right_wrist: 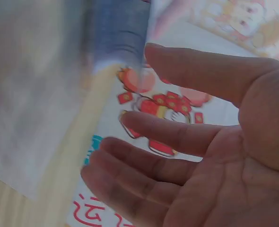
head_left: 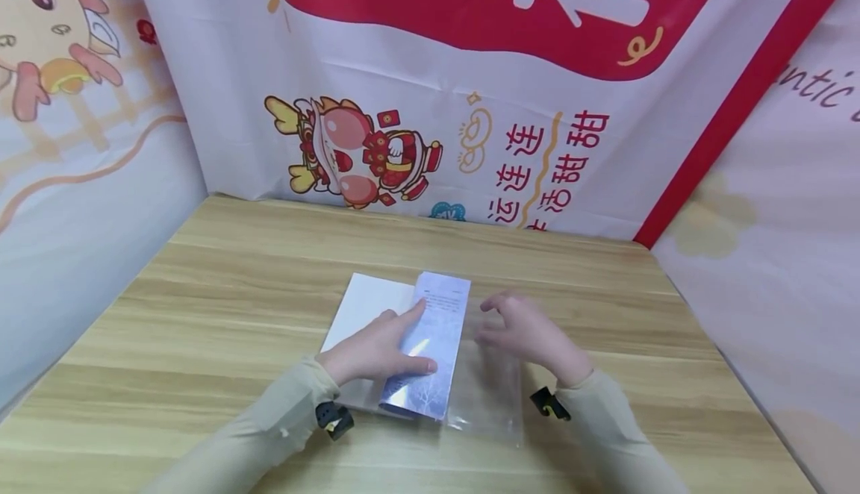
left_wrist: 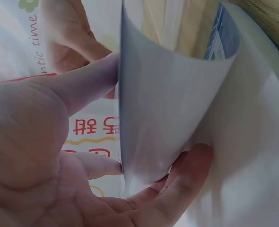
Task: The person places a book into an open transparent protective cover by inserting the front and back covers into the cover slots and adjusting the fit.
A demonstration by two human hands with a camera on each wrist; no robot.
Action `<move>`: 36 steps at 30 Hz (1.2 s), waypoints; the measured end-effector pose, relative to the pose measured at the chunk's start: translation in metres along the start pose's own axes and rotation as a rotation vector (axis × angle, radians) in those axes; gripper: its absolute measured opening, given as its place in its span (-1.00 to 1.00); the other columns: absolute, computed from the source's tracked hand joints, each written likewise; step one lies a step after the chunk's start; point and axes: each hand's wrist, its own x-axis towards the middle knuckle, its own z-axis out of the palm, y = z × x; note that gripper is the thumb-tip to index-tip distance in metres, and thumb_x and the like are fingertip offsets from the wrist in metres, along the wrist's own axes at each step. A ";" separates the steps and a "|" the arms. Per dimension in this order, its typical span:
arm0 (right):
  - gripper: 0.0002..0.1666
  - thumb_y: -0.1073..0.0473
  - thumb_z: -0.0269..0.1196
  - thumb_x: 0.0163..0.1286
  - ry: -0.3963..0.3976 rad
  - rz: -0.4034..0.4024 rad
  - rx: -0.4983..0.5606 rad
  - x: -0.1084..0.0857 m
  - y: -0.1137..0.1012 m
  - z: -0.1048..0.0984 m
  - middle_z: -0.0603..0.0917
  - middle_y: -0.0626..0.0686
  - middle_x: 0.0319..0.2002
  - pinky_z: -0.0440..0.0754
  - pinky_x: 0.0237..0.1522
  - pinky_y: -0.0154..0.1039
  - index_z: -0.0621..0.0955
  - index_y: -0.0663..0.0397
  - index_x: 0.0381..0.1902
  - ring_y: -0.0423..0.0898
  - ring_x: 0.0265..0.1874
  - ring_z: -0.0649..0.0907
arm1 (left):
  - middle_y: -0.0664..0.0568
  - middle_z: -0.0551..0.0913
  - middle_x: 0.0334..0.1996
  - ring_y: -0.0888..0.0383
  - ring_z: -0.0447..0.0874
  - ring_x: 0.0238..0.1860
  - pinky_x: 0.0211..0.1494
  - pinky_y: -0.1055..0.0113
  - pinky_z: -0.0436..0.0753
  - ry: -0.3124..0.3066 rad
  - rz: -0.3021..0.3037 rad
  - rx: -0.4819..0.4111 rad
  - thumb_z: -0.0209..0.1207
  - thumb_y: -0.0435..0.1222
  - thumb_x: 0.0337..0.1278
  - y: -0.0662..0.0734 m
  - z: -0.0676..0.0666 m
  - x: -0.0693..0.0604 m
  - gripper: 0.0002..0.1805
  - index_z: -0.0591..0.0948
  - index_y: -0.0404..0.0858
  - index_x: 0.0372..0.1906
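A book or booklet with a white page (head_left: 376, 296) lies on the table. Its pale blue cover (head_left: 446, 307), printed with small text and bare trees, is folded back to the right. My left hand (head_left: 372, 348) holds this cover, thumb and index on its printed face; the left wrist view shows the white inner side (left_wrist: 163, 109) curling over other fingers. A clear plastic sleeve (head_left: 487, 397) extends from under the cover to the right. Above that sleeve is my right hand (head_left: 534, 333), fingers loosely bent, with nothing held in the right wrist view.
The wooden table (head_left: 168, 352) spreads around the book. Behind it hangs a white and red printed cloth (head_left: 403, 61), with more printed cloth at the left (head_left: 87, 173) and right (head_left: 773, 255). A black strap with a camera circles each wrist.
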 end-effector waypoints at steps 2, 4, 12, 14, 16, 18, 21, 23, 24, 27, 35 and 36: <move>-0.36 0.08 0.47 0.16 -0.055 0.025 -0.006 0.002 -0.001 0.006 0.63 0.23 0.00 0.58 0.04 0.08 0.57 0.35 0.11 0.17 0.00 0.60 | -0.26 0.45 0.07 0.07 0.47 -0.14 0.04 0.07 0.52 0.000 0.002 0.001 0.41 0.14 -0.04 0.000 -0.001 0.001 0.13 0.10 -0.15 0.56; -0.27 0.00 0.51 0.11 -0.145 0.065 -0.009 0.002 -0.001 0.010 0.64 0.18 -0.08 0.59 0.01 0.05 0.54 0.33 0.11 0.11 -0.08 0.61 | -0.27 0.44 0.08 0.06 0.47 -0.13 0.06 0.07 0.52 0.000 0.004 0.006 0.41 0.13 -0.03 0.001 -0.001 0.001 0.12 0.09 -0.15 0.56; 0.21 -0.13 0.61 -0.12 -0.305 0.120 -0.059 -0.003 0.000 0.017 0.46 0.36 0.20 0.40 0.26 0.06 0.33 0.49 0.30 0.21 0.19 0.47 | -0.30 0.43 0.06 0.07 0.47 -0.17 0.01 0.11 0.54 0.004 -0.009 0.008 0.44 0.08 -0.05 0.002 -0.001 0.001 0.13 0.10 -0.17 0.56; 0.31 -0.08 0.62 -0.13 -0.316 0.134 -0.081 -0.005 0.000 0.018 0.25 0.44 0.37 0.26 0.35 0.08 0.22 0.53 0.38 0.28 0.33 0.32 | -0.31 0.42 0.07 0.06 0.46 -0.15 0.03 0.10 0.53 0.012 -0.003 0.017 0.46 0.05 -0.07 0.002 0.000 0.001 0.13 0.11 -0.18 0.55; 0.36 -0.05 0.62 -0.13 -0.330 0.153 -0.099 -0.008 0.001 0.020 0.07 0.43 0.45 0.16 0.39 0.08 0.15 0.51 0.43 0.29 0.40 0.19 | -0.30 0.42 0.06 0.06 0.46 -0.14 0.04 0.11 0.53 0.020 0.001 0.019 0.48 0.02 -0.09 0.002 0.002 0.000 0.12 0.13 -0.19 0.54; 0.39 -0.05 0.63 -0.14 -0.335 0.160 -0.123 -0.009 0.002 0.022 0.01 0.41 0.47 0.14 0.40 0.08 0.12 0.50 0.44 0.30 0.41 0.16 | -0.28 0.42 0.03 0.05 0.45 -0.14 0.03 0.11 0.54 0.033 0.016 0.026 0.50 -0.01 -0.11 0.001 0.004 0.000 0.11 0.16 -0.22 0.53; 0.44 -0.09 0.63 -0.18 -0.338 0.154 -0.141 -0.010 0.003 0.024 -0.03 0.40 0.48 0.11 0.41 0.10 0.11 0.49 0.45 0.30 0.43 0.11 | -0.24 0.40 -0.05 0.07 0.44 -0.19 -0.05 0.15 0.57 0.053 0.021 0.016 0.52 -0.06 -0.15 0.001 0.006 -0.002 0.12 0.18 -0.25 0.52; 0.47 -0.11 0.64 -0.20 -0.335 0.148 -0.143 -0.009 0.005 0.025 -0.05 0.41 0.48 0.06 0.42 0.10 0.10 0.49 0.45 0.30 0.44 0.05 | -0.21 0.39 -0.09 0.08 0.44 -0.23 -0.12 0.18 0.58 0.065 0.018 0.008 0.54 -0.09 -0.18 0.001 0.007 -0.002 0.13 0.17 -0.27 0.52; 0.48 -0.12 0.64 -0.21 -0.335 0.151 -0.141 -0.009 0.006 0.025 -0.06 0.41 0.48 0.03 0.43 0.10 0.09 0.49 0.46 0.30 0.45 0.02 | -0.20 0.38 -0.10 0.09 0.44 -0.24 -0.14 0.21 0.58 0.069 0.010 0.002 0.54 -0.10 -0.19 0.001 0.008 -0.002 0.14 0.17 -0.27 0.52; 0.53 -0.14 0.64 -0.24 -0.342 0.159 -0.139 -0.007 0.008 0.026 -0.10 0.41 0.49 -0.02 0.43 0.11 0.06 0.47 0.47 0.29 0.46 -0.05 | -0.18 0.36 -0.13 0.09 0.43 -0.26 -0.22 0.25 0.58 0.078 -0.005 -0.018 0.55 -0.13 -0.21 0.001 0.010 -0.002 0.15 0.17 -0.27 0.52; 0.58 -0.16 0.65 -0.31 -0.327 0.123 -0.148 -0.008 0.009 0.024 -0.07 0.45 0.47 -0.04 0.43 0.12 0.05 0.45 0.48 0.31 0.46 -0.02 | -0.19 0.32 -0.19 0.07 0.41 -0.33 -0.30 0.27 0.55 0.109 0.005 -0.017 0.57 -0.20 -0.29 -0.001 0.015 -0.002 0.15 0.21 -0.27 0.50; 0.57 -0.16 0.65 -0.31 -0.326 0.120 -0.149 -0.008 0.009 0.024 -0.07 0.45 0.47 -0.03 0.43 0.13 0.06 0.44 0.48 0.31 0.45 -0.02 | -0.19 0.32 -0.19 0.06 0.42 -0.33 -0.31 0.26 0.56 0.108 0.008 -0.013 0.57 -0.20 -0.29 -0.001 0.016 -0.002 0.15 0.21 -0.28 0.50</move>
